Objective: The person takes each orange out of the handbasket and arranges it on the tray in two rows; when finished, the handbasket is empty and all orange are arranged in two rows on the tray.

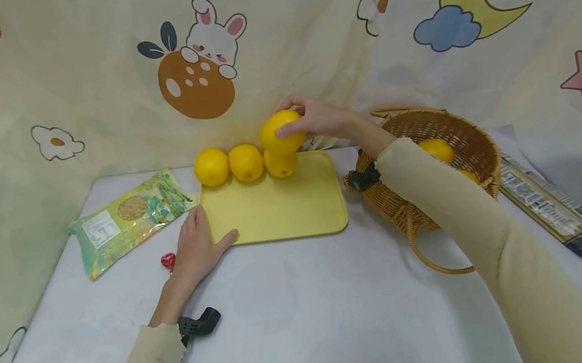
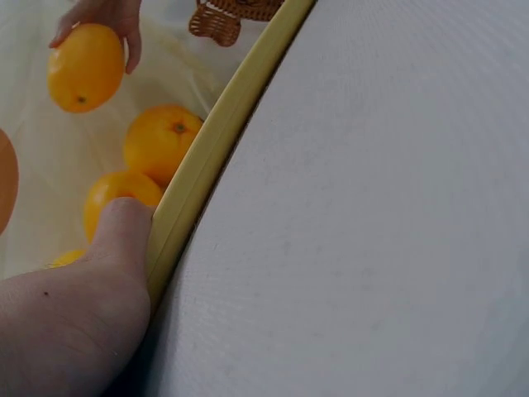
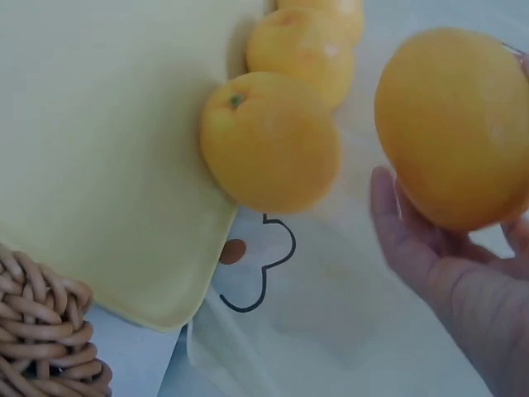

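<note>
My right hand (image 1: 318, 119) holds an orange (image 1: 282, 131), thumb on the near side and fingers behind it. It is raised over the back right part of a yellow tray (image 1: 278, 213). Three more oranges (image 1: 246, 163) stand in a row along the tray's back edge; the held one partly covers the rightmost in the head view. In the right wrist view, a gap shows between the held orange (image 3: 455, 128) and the row. At the tray's front left corner rests my left hand (image 1: 198, 247), its fingers along the left side and its thumb (image 2: 124, 231) at the front rim.
Right of the tray stands a wicker basket (image 1: 398, 210) with oranges (image 1: 437, 150) inside, under my right forearm. A dark-ended package (image 1: 550, 204) lies beyond it. Left of the tray are a green printed bag (image 1: 132, 219) and a small red-wrapped candy (image 1: 168, 261). A printed cloth hangs behind.
</note>
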Action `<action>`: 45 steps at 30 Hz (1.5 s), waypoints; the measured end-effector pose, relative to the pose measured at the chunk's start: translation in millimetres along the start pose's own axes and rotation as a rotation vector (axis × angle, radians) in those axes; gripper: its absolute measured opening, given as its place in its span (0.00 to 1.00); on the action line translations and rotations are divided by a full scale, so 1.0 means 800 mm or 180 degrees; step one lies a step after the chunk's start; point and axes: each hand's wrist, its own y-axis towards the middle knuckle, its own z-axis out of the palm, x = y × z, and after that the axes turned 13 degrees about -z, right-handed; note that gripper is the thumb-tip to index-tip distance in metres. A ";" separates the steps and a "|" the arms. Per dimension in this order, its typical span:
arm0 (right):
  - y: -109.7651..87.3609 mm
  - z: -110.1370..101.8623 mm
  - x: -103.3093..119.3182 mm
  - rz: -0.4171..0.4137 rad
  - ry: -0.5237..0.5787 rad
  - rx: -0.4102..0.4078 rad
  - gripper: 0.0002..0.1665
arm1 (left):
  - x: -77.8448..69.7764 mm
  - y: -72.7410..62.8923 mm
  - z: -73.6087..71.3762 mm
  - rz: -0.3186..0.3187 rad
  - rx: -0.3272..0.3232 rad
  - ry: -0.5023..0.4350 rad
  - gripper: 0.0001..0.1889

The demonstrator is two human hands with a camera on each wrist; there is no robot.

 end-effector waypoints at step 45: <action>-0.016 0.046 0.013 0.0295 0.0089 -0.0893 0.37 | -0.002 -0.001 0.005 0.0006 -0.0031 -0.0029 0.51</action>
